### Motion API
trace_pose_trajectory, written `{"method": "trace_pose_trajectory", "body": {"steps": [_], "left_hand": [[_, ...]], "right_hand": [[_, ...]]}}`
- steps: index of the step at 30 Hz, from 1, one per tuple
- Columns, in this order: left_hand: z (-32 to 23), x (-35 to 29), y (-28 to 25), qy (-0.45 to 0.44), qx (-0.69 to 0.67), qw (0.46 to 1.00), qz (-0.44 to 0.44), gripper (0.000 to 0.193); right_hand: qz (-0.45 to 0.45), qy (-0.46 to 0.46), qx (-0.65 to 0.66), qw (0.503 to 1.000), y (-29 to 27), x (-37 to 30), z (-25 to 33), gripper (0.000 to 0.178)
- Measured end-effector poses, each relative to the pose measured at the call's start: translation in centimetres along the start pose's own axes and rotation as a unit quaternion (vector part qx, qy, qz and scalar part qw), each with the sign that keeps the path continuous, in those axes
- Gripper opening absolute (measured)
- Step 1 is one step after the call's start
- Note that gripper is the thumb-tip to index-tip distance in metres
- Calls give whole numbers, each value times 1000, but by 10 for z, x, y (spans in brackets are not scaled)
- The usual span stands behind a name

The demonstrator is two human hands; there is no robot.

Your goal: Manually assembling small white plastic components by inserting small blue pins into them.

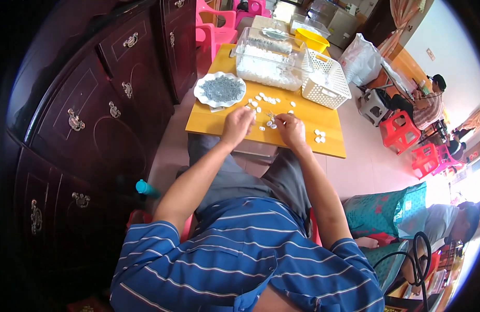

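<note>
Over the near edge of the yellow wooden table (227,125), my left hand (239,126) is closed, fingertips pinched together by some small white pieces. My right hand (291,130) is also closed in a pinch, next to a small cluster of white pieces (271,124) and thin metal bits (271,114). What either pinch holds is too small to make out. Several round white plastic pieces (271,100) lie scattered beyond my hands. A group of similar white discs (319,136) sits to the right. At the left, a scalloped white plate (199,92) bears a heap of small grey metal parts (221,89).
Farther back stand a clear plastic bin (241,73) of white pieces, a white perforated basket (323,97) and a yellow basin (313,40). Dark wooden cabinets (89,99) line the left. Red stools (400,132), a teal bag (385,210) and other people are at the right.
</note>
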State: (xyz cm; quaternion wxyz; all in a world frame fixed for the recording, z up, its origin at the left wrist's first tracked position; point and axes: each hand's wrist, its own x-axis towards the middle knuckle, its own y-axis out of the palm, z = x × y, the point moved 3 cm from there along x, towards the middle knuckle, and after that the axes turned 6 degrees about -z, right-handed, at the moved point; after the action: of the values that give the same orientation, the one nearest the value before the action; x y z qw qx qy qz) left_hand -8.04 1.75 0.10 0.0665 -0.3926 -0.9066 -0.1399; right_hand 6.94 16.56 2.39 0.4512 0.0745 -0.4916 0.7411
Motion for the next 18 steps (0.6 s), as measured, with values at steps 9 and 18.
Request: {"method": "trace_pose_trajectory", "body": {"steps": [9,18], "left_hand": [[5,6,-10,-30,-31,997,-64,26],[9,7,-12,-19,-12,998,-58,25]], "right_hand": [[74,-47,-56,995,18,-10,30,16],[134,-40,-52,989,24,-6,34,17]]}}
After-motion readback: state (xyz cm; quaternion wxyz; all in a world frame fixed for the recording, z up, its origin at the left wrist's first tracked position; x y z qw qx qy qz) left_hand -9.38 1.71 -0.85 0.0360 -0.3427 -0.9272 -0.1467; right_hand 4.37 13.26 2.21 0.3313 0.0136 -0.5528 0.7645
